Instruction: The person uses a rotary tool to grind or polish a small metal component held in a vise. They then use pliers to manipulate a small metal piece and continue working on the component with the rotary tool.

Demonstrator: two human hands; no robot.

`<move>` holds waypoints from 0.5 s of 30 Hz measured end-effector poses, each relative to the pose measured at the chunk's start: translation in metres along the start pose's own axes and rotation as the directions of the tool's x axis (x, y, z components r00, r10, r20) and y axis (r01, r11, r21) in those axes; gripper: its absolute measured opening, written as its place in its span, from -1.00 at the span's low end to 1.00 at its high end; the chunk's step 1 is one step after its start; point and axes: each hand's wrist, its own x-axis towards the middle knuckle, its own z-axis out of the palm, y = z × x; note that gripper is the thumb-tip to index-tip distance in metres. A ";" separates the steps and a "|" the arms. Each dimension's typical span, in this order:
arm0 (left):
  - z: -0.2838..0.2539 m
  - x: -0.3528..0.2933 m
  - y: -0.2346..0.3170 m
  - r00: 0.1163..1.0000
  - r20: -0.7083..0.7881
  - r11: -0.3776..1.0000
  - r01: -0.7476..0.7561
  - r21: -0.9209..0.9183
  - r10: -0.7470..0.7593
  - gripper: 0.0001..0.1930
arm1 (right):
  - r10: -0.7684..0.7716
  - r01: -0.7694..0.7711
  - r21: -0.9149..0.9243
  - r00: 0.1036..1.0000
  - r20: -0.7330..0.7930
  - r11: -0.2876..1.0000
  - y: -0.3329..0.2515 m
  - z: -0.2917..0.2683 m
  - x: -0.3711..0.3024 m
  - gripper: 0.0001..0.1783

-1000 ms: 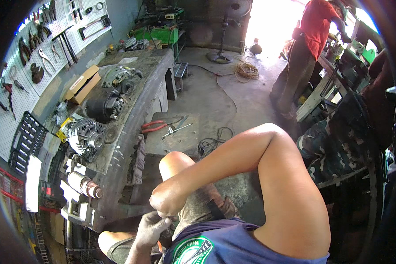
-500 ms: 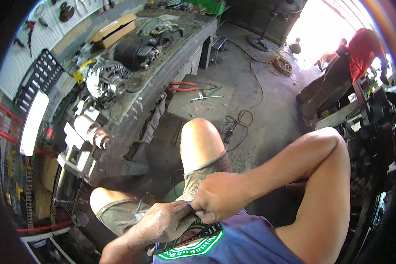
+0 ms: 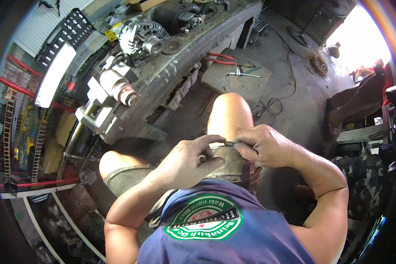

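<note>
My right hand [image 3: 262, 147] pinches a small dark cylindrical piece [image 3: 229, 143] between thumb and fingertips, above my right thigh. From the left, the forefinger of my left hand [image 3: 187, 160] reaches to the far end of that piece; whether it touches cannot be told. Its thumb is stretched out apart from the forefinger. A small dark, greyish spot shows by its curled fingers, too unclear to name. Beyond my knee, red-handled pliers [image 3: 222, 59] and a slim metal tool with a crossbar [image 3: 242, 74] lie on a low grey stand [image 3: 233, 86].
A workbench [image 3: 180, 66] at the left bears an alternator [image 3: 141, 39], a dark cylindrical motor [image 3: 176, 17] and a vise [image 3: 114, 88]. A socket set [image 3: 66, 35] stands behind. Cables [image 3: 270, 110] lie on the floor. Wooden planks [image 3: 361, 134] are at the right.
Both hands have risen from my lap to above my thigh and moved apart, showing the small dark piece between them. The view has shifted, so the bench sits further up and right.
</note>
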 end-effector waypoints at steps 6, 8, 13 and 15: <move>0.022 -0.005 -0.004 0.961 -0.055 0.939 -0.253 0.231 0.272 -0.70 | -0.014 -0.017 0.172 0.984 0.179 0.985 -0.007 0.015 0.000 -0.70; 0.029 -0.011 -0.005 0.965 -0.034 0.922 -0.237 0.305 0.260 -0.79 | 0.044 -0.107 0.232 0.964 0.263 0.967 -0.008 0.018 -0.005 -0.70; 0.031 -0.029 0.000 0.936 0.203 0.840 -0.348 0.417 0.288 -0.77 | -0.036 -0.109 0.428 0.948 0.318 0.897 -0.014 0.033 -0.018 -0.78; 0.031 -0.039 0.004 0.908 0.235 0.823 -0.415 0.388 0.347 -0.76 | -0.040 -0.153 0.455 0.921 0.387 0.877 -0.019 0.039 -0.026 -0.74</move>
